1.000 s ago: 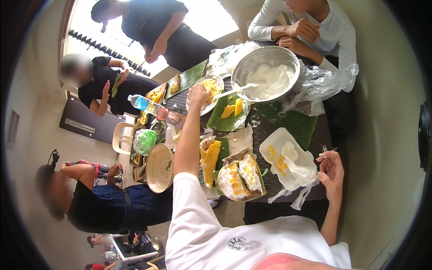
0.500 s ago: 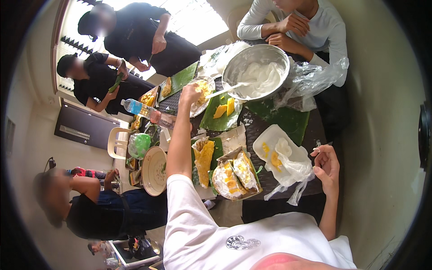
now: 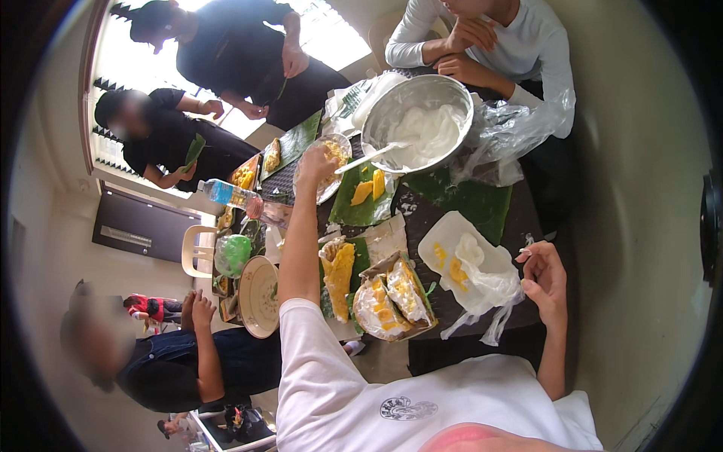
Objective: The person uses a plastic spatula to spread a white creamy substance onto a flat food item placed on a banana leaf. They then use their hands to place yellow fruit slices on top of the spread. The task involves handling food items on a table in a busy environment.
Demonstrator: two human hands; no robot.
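My left hand (image 3: 313, 167) reaches across to a round plate (image 3: 348, 143) of yellow shreds, resembling grated cheese. Its fingers are bunched down in the shreds, their tips hidden. My right hand (image 3: 547, 279) hovers at the right with loosely bent fingers apart, holding nothing, white smears on the fingertips. Beside it lies a white tub (image 3: 431, 252) with white cream, yellow pieces and a crumpled clear plastic bag (image 3: 482, 290). Two cream-topped pastries with yellow pieces (image 3: 380, 307) sit in a leaf-lined box nearest me. Left of them, a yellow-topped roll (image 3: 338, 275) rests on a banana leaf.
A large metal bowl (image 3: 369, 134) of white cream holds a white spatula (image 3: 369, 158). Yellow mango slices (image 3: 362, 192) lie on a leaf nearby. A plastic bottle (image 3: 226, 193), a beige bowl (image 3: 259, 329) and a green bag (image 3: 233, 255) stand left. Other people surround the table.
My left hand has sunk lower into the plate of yellow shreds. My right hand has barely moved. The person at lower left has lowered an arm and brought the hands together.
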